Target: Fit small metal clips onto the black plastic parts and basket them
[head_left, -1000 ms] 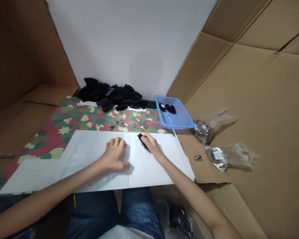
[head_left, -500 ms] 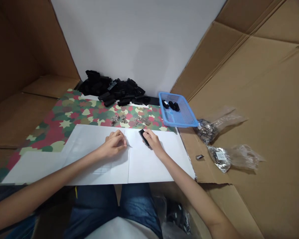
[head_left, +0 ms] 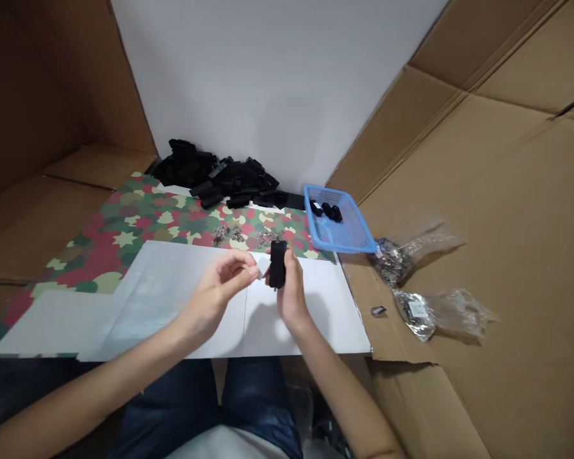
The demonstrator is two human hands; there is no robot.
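Note:
My right hand (head_left: pixel 291 294) holds a small black plastic part (head_left: pixel 278 263) upright above the white sheets (head_left: pixel 172 299). My left hand (head_left: pixel 217 290) is raised beside it, its thumb and fingertips pinched together close to the part's left side; what they pinch is too small to make out. Behind the hands, two little heaps of small metal pieces (head_left: pixel 249 234) lie on the camouflage-patterned mat (head_left: pixel 129 223). A pile of black plastic parts (head_left: pixel 220 178) sits against the white wall.
A blue mesh basket (head_left: pixel 349 233) at the right of the mat holds three black parts. Two clear bags of metal pieces (head_left: pixel 425 280) lie on the cardboard to the right, with one loose small piece (head_left: pixel 377 311) near the sheet's corner. Cardboard walls stand on both sides.
Both hands have lifted off the white sheet. My right hand turned the black part upright, and my left hand rose with pinched fingers toward it.

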